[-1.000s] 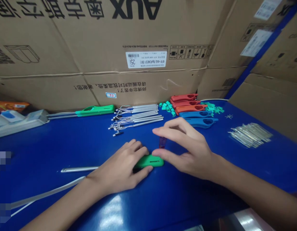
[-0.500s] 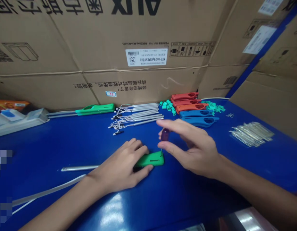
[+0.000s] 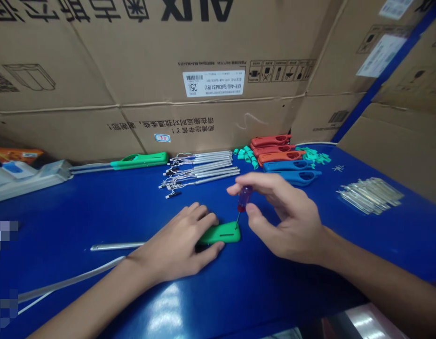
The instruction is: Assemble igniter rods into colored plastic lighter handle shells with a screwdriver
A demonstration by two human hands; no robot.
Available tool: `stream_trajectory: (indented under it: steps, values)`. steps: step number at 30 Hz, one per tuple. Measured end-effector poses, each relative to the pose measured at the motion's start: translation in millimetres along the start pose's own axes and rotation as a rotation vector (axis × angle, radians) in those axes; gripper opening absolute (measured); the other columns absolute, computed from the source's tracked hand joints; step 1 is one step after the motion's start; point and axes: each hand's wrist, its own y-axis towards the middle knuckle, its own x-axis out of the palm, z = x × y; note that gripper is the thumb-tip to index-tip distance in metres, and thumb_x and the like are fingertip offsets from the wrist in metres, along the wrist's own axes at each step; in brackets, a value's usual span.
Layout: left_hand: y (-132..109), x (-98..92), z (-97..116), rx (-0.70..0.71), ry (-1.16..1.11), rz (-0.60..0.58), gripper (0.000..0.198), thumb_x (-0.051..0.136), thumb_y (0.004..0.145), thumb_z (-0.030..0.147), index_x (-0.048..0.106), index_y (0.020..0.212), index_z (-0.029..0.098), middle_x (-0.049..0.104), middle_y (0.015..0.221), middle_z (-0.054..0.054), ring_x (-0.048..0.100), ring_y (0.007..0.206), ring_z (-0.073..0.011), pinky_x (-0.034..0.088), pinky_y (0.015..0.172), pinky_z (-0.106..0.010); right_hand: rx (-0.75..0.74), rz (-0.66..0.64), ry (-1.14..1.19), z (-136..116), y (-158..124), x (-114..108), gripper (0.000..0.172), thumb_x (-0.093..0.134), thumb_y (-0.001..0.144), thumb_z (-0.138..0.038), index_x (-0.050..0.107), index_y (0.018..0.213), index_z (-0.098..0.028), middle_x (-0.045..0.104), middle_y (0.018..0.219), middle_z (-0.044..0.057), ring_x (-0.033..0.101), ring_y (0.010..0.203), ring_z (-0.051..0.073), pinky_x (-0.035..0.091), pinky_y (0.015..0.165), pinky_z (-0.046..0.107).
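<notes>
Beneath my left hand (image 3: 184, 240) lies a green lighter (image 3: 226, 232) with a long metal tube (image 3: 117, 246) pointing left. The fingers wrap over its handle and press it to the blue table, hiding the middle part. My right hand (image 3: 286, 219) is closed on a small screwdriver (image 3: 244, 197) with a purple, see-through handle and a red collar. Its shaft leans slightly, and the tip meets the green handle near its right end, beside a dark slot.
Behind my hands lie several metal tubes with wires (image 3: 214, 167), green bits (image 3: 249, 155), red lighter shells (image 3: 272, 149) and blue ones (image 3: 291, 173). Bagged thin parts (image 3: 371, 195) lie right. A finished-looking green lighter (image 3: 143, 160) and a power strip (image 3: 51, 174) are left. Cardboard (image 3: 150, 56) walls the back.
The fingers of my right hand have shifted around the screwdriver handle, which now leans more to the right. My left hand and the green lighter stay in place.
</notes>
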Motion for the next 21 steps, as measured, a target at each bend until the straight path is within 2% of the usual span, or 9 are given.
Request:
stream_trajectory:
  steps: [3, 6, 9, 12, 18, 21]
  values:
    - [-0.9, 0.2, -0.7, -0.001, -0.010, -0.004, 0.025, 0.049, 0.092, 0.041, 0.057, 0.102, 0.020, 0.053, 0.096, -0.007, 0.050, 0.094, -0.0256, 0.043, 0.088, -0.045, -0.089, 0.006, -0.075, 1.4, 1.9, -0.9, 0.034, 0.062, 0.079, -0.008, 0.060, 0.112, -0.014, 0.065, 0.101, 0.009, 0.062, 0.094, 0.018, 0.054, 0.084, 0.034]
    - [-2.0, 1.1, -1.7, 0.004, -0.006, 0.008, 0.027, 0.049, 0.092, 0.042, 0.056, 0.105, 0.020, 0.053, 0.098, -0.007, 0.049, 0.095, -0.0260, 0.043, 0.089, -0.045, -0.106, 0.031, -0.122, 3.4, 3.2, -0.9, 0.028, 0.069, 0.080, -0.012, 0.064, 0.108, -0.013, 0.064, 0.094, 0.008, 0.061, 0.089, 0.016, 0.054, 0.081, 0.030]
    - [-2.0, 1.1, -1.5, 0.001, -0.005, 0.002, 0.026, 0.048, 0.092, 0.042, 0.056, 0.102, 0.019, 0.053, 0.096, -0.007, 0.049, 0.094, -0.0260, 0.043, 0.089, -0.046, -0.084, 0.039, -0.095, 2.7, 2.5, 0.4, 0.036, 0.061, 0.081, -0.003, 0.060, 0.116, -0.012, 0.068, 0.097, 0.007, 0.064, 0.089, 0.014, 0.053, 0.084, 0.028]
    - [-1.0, 0.5, -1.1, -0.013, -0.014, -0.018, 0.023, 0.048, 0.092, 0.041, 0.056, 0.098, 0.020, 0.052, 0.095, -0.006, 0.049, 0.093, -0.0257, 0.043, 0.088, -0.045, -0.071, 0.032, -0.075, 0.6, 2.2, 1.0, 0.043, 0.055, 0.077, 0.001, 0.057, 0.119, -0.009, 0.069, 0.101, 0.009, 0.065, 0.089, 0.015, 0.053, 0.084, 0.028]
    - [-1.5, -1.3, 0.7, 0.004, 0.032, 0.006, 0.025, 0.048, 0.091, 0.041, 0.057, 0.102, 0.020, 0.054, 0.098, -0.007, 0.050, 0.096, -0.0269, 0.042, 0.090, -0.049, -0.110, 0.014, -0.127, 3.2, 3.7, -1.5, 0.028, 0.069, 0.079, -0.011, 0.065, 0.107, -0.011, 0.065, 0.093, 0.008, 0.060, 0.089, 0.016, 0.054, 0.082, 0.030]
    - [0.5, -3.1, 8.7, 0.002, 0.118, 0.044, 0.034, 0.057, 0.083, 0.044, 0.055, 0.106, 0.019, 0.056, 0.099, -0.009, 0.049, 0.097, -0.0311, 0.040, 0.090, -0.056, -0.082, 0.032, -0.084, 5.6, 2.3, -0.3, 0.038, 0.068, 0.081, -0.010, 0.060, 0.118, -0.015, 0.066, 0.097, 0.005, 0.062, 0.089, 0.014, 0.054, 0.084, 0.027]
